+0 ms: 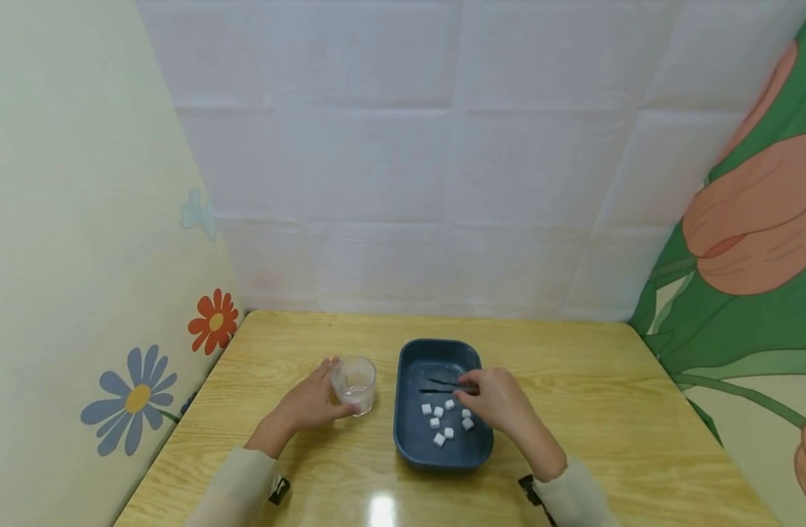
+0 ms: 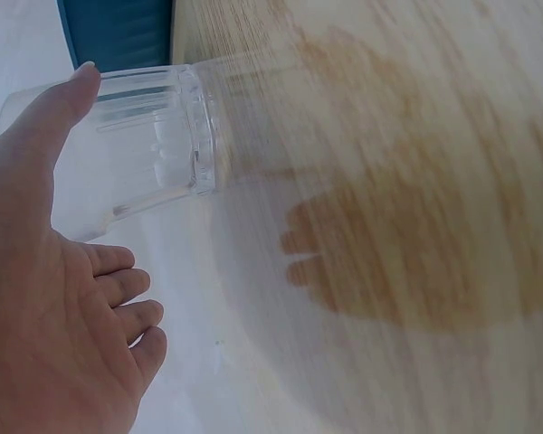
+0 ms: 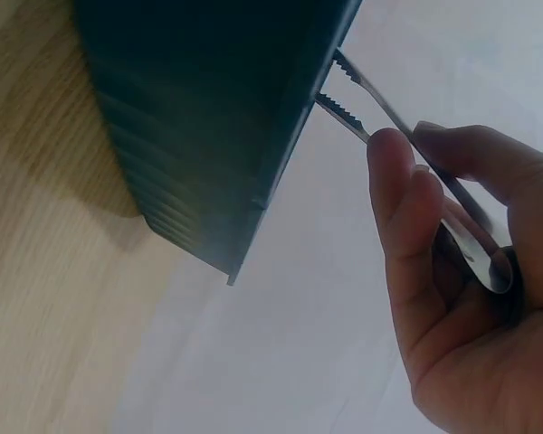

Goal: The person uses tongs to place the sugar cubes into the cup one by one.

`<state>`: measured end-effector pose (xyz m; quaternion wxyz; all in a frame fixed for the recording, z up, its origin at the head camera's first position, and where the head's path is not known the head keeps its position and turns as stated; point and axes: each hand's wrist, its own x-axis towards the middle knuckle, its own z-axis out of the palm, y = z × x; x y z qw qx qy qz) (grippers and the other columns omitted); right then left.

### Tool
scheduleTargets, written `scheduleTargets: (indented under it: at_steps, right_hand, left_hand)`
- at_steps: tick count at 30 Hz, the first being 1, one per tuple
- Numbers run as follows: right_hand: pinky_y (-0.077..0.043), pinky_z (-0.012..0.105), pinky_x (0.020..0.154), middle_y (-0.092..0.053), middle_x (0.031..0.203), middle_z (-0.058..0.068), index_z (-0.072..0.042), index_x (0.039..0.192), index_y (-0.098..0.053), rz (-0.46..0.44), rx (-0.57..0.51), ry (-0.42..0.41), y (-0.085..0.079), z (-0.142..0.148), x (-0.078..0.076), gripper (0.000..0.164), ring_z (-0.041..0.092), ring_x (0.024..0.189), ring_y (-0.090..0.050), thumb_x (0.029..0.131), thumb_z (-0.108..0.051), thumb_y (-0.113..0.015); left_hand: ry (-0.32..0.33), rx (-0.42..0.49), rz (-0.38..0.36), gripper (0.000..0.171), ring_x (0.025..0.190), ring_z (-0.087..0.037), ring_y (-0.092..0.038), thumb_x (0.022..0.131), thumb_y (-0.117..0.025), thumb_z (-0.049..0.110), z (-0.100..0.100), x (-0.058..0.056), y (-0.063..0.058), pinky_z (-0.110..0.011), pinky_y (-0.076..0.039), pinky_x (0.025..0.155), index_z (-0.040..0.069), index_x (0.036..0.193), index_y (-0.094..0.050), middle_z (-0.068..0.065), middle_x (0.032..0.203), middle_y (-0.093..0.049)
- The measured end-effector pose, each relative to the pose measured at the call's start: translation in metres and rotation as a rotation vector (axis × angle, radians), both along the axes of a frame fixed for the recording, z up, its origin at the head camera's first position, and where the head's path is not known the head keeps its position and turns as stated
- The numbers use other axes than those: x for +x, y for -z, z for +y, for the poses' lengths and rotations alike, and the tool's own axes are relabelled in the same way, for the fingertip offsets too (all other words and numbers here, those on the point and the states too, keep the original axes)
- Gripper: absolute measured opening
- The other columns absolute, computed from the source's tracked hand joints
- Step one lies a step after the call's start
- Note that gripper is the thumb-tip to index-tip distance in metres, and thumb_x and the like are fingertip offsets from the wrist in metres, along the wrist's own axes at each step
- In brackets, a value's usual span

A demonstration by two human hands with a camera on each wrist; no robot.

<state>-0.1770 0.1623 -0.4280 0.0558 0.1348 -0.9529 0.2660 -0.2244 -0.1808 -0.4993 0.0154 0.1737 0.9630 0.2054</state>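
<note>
My left hand (image 1: 313,399) holds a clear glass (image 1: 355,382) that stands on the table, thumb on its near side and fingers at its far side. In the left wrist view the thumb lies along the glass (image 2: 154,136), with the fingers (image 2: 131,285) bent beside it. My right hand (image 1: 498,399) pinches a pair of tweezers (image 1: 442,386) over the dark blue tray (image 1: 400,410). The tweezers' two serrated tips (image 3: 342,113) are spread apart with nothing between them; the tray wall hides their ends in the right wrist view. Several small white cubes (image 1: 435,423) lie in the tray's near half.
Everything stands on a wood-grain table (image 1: 574,380). A white sheet (image 1: 409,146) hangs behind its far edge, with a flowered panel (image 1: 135,399) at the left and a tulip-patterned one (image 1: 752,219) at the right. The glass is a short way left of the tray.
</note>
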Motion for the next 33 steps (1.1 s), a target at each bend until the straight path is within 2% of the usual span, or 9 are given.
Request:
scheduleTargets:
  at_steps: [14, 21, 33]
  right_hand:
    - [-0.05, 0.022, 0.057, -0.07, 0.084, -0.001, -0.012, 0.091, -0.073, -0.015, 0.011, -0.007, 0.01, 0.001, 0.002, 0.014, 0.007, 0.07, -0.063, 0.08, -0.021, -0.073]
    - [-0.049, 0.021, 0.057, -0.07, 0.081, -0.002, -0.012, 0.089, -0.073, -0.011, 0.026, -0.038, 0.013, 0.003, 0.002, 0.012, 0.006, 0.069, -0.063, 0.08, -0.02, -0.073]
    - [-0.051, 0.022, 0.058, -0.071, 0.083, 0.001, -0.009, 0.091, -0.073, -0.056, 0.022, -0.086, 0.017, 0.003, 0.002, 0.014, 0.008, 0.07, -0.064, 0.081, -0.018, -0.071]
  left_hand:
    - [-0.005, -0.008, -0.002, 0.109, 0.14, -0.03, -0.023, 0.07, -0.063, 0.07, 0.0, 0.001, -0.001, -0.05, -0.033, 0.105, 0.004, 0.148, -0.024, -0.013, 0.153, -0.024]
    - [-0.008, -0.007, 0.002, 0.11, 0.14, -0.03, -0.024, 0.07, -0.063, 0.071, 0.0, 0.001, 0.001, -0.05, -0.033, 0.105, 0.004, 0.148, -0.023, -0.014, 0.153, -0.023]
    - [-0.008, -0.016, -0.002, 0.11, 0.14, -0.031, -0.024, 0.071, -0.062, 0.071, 0.0, 0.001, 0.001, -0.05, -0.033, 0.105, 0.003, 0.148, -0.022, -0.014, 0.153, -0.023]
